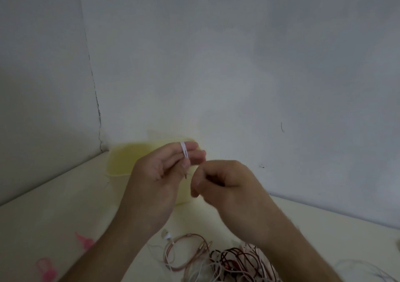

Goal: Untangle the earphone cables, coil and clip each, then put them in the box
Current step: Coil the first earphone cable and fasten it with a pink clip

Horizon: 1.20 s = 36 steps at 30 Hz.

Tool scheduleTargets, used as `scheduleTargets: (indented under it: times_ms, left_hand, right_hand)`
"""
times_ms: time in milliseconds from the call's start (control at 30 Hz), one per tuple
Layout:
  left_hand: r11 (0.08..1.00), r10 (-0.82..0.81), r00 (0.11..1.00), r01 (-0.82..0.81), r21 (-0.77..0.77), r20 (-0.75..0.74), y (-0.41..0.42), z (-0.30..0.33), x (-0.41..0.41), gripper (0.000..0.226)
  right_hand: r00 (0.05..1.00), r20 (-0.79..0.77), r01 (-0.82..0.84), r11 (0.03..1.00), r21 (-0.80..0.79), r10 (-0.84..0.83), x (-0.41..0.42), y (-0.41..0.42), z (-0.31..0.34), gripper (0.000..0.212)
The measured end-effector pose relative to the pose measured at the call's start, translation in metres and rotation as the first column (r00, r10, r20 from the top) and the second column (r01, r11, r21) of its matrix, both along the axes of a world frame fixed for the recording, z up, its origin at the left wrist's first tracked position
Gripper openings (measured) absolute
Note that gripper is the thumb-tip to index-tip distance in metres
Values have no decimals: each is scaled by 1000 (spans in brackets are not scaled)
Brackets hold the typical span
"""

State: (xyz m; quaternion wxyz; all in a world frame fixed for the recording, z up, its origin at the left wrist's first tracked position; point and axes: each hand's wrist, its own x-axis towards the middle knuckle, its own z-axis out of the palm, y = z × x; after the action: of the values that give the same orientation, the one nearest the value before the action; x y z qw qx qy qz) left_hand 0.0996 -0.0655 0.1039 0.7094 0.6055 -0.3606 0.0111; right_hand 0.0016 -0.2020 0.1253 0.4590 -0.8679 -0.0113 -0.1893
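Note:
My left hand is raised above the table with a white earphone cable wound in a few turns round its outstretched fingers, the thumb pressing the turns in place. My right hand is just to the right, fingers curled and pinching what looks like the same thin cable near the left fingertips. Behind both hands stands a pale yellow box. On the table below lies a tangle of earphone cables, pink, dark red and white, with a white earbud at its left end.
Pink clips lie at the table's front left, another pink clip a little further in. The cream table meets grey walls at the back and on the left. A thin loose wire lies at the front right.

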Motion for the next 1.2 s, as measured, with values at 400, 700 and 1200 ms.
scheduleTargets:
  times_ms: [400,700,1200]
  left_hand:
    - [900,-386,887,422,108,-252,8,9,-6,29]
    - [917,-390,878,343,-204,-277,7,14,-8,42]
    - [933,-169,975,206,296,-145,7,6,-6,49]
  right_hand:
    - [966,198,154,984,86,-169,4,-22,-3,28]
    - [997,-9,77,991,108,-76,19,-7,-25,37]
    - [979,128,155,988,21,-156,2,-21,-2,30]
